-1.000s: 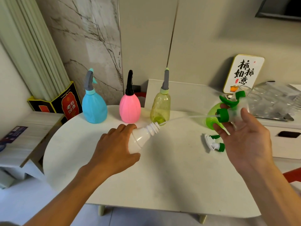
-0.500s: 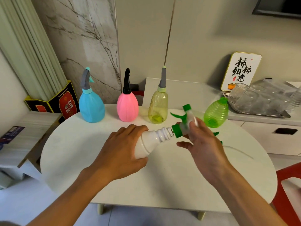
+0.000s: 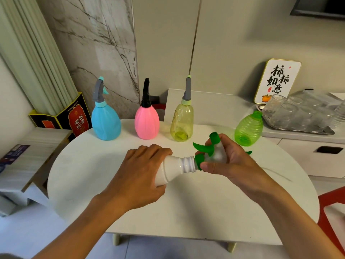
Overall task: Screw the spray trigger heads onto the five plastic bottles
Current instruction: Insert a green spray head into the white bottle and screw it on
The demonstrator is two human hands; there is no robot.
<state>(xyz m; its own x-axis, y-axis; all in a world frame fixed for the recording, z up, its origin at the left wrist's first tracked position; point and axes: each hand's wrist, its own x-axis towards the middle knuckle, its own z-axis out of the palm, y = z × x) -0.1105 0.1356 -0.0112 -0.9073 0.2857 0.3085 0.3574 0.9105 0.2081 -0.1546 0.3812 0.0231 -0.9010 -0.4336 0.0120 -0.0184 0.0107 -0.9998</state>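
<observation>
The left hand (image 3: 139, 176) grips the body of a white bottle (image 3: 172, 170), holding it tilted above the white table (image 3: 186, 212) with its ribbed neck pointing right. The right hand (image 3: 226, 162) wraps around a green and clear spray trigger head (image 3: 208, 151), its thumb pressed on the green collar, which sits against the end of the bottle's neck; how far it is threaded on cannot be told. At the back of the table 3 bottles stand upright in a row, each with a trigger head fitted: a blue bottle (image 3: 105, 122) with a grey head, a pink bottle (image 3: 147, 121) with a black head, and a yellow bottle (image 3: 182, 122) with a grey head. To their right, a green ribbed bottle (image 3: 248, 128) stands with no trigger head on it. Just behind the right hand, a green tip of another part (image 3: 249, 151) peeks out on the table. On the counter beyond, a tray of clear glasses (image 3: 298, 114) sits beside a sign with Chinese characters (image 3: 277, 81).
</observation>
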